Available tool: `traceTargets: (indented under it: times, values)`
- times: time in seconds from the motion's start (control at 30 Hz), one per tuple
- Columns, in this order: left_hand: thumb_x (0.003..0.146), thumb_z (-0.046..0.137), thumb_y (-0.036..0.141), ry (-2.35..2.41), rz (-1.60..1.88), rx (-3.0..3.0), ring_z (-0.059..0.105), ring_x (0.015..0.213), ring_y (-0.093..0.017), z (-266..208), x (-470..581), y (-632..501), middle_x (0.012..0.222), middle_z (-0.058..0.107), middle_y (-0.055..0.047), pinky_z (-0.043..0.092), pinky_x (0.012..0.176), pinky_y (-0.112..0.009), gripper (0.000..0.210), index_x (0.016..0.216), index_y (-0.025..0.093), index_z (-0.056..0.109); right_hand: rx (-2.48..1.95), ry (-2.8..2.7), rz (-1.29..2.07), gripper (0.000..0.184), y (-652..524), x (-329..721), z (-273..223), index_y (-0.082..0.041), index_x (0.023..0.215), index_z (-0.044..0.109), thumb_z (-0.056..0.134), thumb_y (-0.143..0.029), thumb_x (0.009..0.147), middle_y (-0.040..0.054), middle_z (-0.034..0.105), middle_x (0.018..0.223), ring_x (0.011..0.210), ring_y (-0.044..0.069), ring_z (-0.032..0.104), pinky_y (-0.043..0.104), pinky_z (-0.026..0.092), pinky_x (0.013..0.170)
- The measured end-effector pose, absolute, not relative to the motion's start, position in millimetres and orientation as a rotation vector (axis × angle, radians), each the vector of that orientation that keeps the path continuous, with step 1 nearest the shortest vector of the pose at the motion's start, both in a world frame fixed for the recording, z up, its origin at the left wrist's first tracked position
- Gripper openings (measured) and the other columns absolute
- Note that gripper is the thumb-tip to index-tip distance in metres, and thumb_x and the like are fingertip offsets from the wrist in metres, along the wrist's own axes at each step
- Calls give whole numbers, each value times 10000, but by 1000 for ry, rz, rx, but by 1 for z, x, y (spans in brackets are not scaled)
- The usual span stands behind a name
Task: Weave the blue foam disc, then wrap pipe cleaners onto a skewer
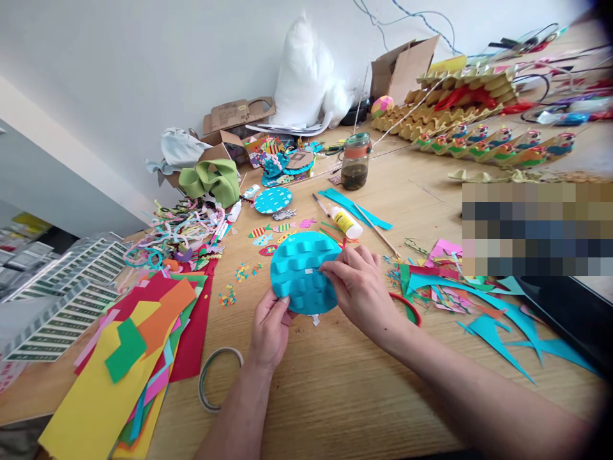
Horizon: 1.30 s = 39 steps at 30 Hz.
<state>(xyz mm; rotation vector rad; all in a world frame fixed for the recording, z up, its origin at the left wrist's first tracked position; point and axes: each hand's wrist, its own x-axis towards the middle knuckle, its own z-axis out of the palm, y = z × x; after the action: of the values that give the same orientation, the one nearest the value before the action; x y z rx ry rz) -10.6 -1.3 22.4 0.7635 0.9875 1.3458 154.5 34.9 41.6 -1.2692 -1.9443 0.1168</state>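
Observation:
My left hand (272,329) grips the lower left edge of a round blue paper disc (293,297), thumb on its face. Raised wavy strips of blue paper run across the disc in rows. Over its right side, my right hand (359,284) is closed in a pinch. A small white piece (309,271) sits on the disc just left of those fingertips; whatever the pinch holds is too small to make out. Beyond the disc lie several paper fish (283,227). A glue bottle (347,222) rests on its side behind my right hand.
Coloured paper sheets (96,390) and a tape roll (204,383) lie at left. Red-handled scissors (416,313) and blue paper scraps (498,345) are at right. Farther back stand a glass jar (355,172), another blue disc (272,200) and egg cartons (402,121).

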Motion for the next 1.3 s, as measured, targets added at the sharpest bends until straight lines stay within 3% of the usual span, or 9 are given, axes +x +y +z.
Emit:
traceTargets:
  times: [1.3]
  values:
    - [736, 646, 281, 986, 1351, 778, 630, 897, -206, 21, -11, -1, 951, 691, -84, 477, 764, -317, 260, 964, 156, 649, -1226, -1949, 106, 175, 34, 154, 40, -225, 843, 691, 523, -186, 871, 50, 552, 760, 777, 208, 440, 344, 303, 680]
